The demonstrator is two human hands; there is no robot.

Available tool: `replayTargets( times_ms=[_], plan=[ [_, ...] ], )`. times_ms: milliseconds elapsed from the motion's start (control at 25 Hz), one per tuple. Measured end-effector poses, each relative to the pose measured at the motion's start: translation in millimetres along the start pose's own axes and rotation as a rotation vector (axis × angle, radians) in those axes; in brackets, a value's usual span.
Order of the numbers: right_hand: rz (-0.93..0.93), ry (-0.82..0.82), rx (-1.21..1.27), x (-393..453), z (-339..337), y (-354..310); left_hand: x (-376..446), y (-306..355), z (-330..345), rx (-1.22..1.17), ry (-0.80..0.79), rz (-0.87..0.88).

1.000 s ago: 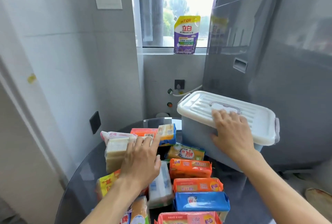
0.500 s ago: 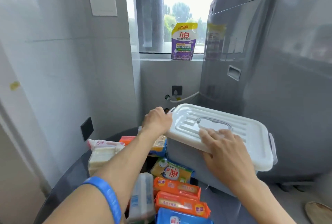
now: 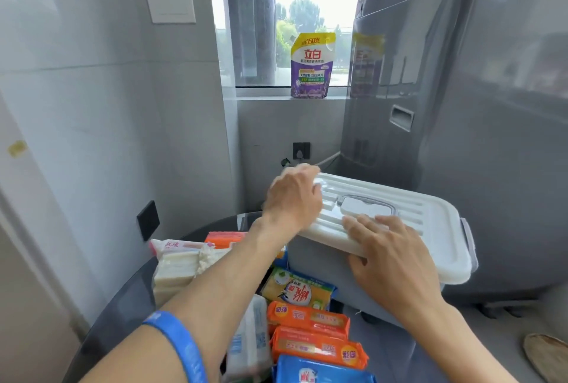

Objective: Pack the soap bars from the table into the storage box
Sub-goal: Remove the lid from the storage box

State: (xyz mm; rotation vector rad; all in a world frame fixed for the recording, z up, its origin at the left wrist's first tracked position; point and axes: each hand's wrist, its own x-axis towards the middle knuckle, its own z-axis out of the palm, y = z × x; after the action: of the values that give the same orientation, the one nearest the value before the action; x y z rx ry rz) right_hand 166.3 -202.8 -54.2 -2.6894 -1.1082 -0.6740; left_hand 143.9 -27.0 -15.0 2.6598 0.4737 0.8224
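A grey storage box with a white ribbed lid stands on the dark round glass table, lid on. My left hand is at the lid's far left corner, fingers curled over its edge. My right hand lies flat on the lid's near edge, fingers spread. Several wrapped soap bars lie left of the box: orange packs, a yellow pack, a blue pack, white bars.
A tall grey washing machine stands right behind the box. A purple detergent pouch sits on the window sill. Grey walls close in at the left and back. A wall socket is behind the box.
My left hand left the soap bars and moved up to the lid's far left corner, where it now curls over the edge. My right hand stayed on the lid.
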Motion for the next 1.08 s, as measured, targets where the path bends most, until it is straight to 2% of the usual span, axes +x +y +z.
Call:
replayTargets(
  times_ms=[40, 80, 160, 240, 280, 320, 440, 480, 560, 640, 720, 1000, 1080],
  plan=[
    [-0.009, -0.002, 0.008, -1.2, -3.1, -2.1, -9.1, 16.3, 6.1, -0.084, -0.076, 0.129],
    [-0.030, -0.009, 0.014, -3.7, -5.7, -2.1, -17.2, 31.1, 12.7, -0.164, -0.184, 0.171],
    [-0.130, -0.036, 0.130, -7.9, -10.9, 4.3, -25.3, 41.8, 22.7, -0.219, -0.339, 0.118],
    [-0.154, -0.126, 0.529, -10.5, -24.8, 20.4, -24.7, 45.2, 22.4, -0.165, -0.399, 0.056],
    [-0.097, -0.137, 0.706, -13.7, -29.1, 29.2, -24.4, 45.8, 21.8, -0.088, -0.428, 0.065],
    [-0.004, -0.086, 0.783, -17.9, -29.4, 38.0, -25.0, 46.8, 21.1, 0.001, -0.451, 0.094],
    [0.285, 0.283, 0.620, -28.7, -18.8, 63.9, -30.5, 48.2, 21.6, 0.158, -0.484, 0.153],
    [0.434, 0.340, 0.586, -30.8, -15.3, 73.6, -30.9, 47.3, 22.8, 0.160, -0.483, 0.156],
    [0.784, 0.291, 0.720, -32.5, -11.9, 92.9, -29.7, 44.8, 23.5, 0.162, -0.482, 0.154],
    [0.976, 0.177, 1.030, -32.0, -10.9, 100.7, -29.3, 44.1, 24.4, 0.167, -0.477, 0.150],
    [0.965, 0.142, 1.122, -31.9, -8.2, 95.0, -30.8, 44.9, 25.0, 0.180, -0.467, 0.161],
    [1.045, 0.290, 1.018, -27.9, -4.1, 97.0, -30.8, 45.7, 25.4, 0.182, -0.458, 0.153],
    [1.073, 0.231, 0.990, -29.3, 3.4, 101.3, -30.6, 44.5, 26.5, 0.184, -0.450, 0.150]
  ],
)
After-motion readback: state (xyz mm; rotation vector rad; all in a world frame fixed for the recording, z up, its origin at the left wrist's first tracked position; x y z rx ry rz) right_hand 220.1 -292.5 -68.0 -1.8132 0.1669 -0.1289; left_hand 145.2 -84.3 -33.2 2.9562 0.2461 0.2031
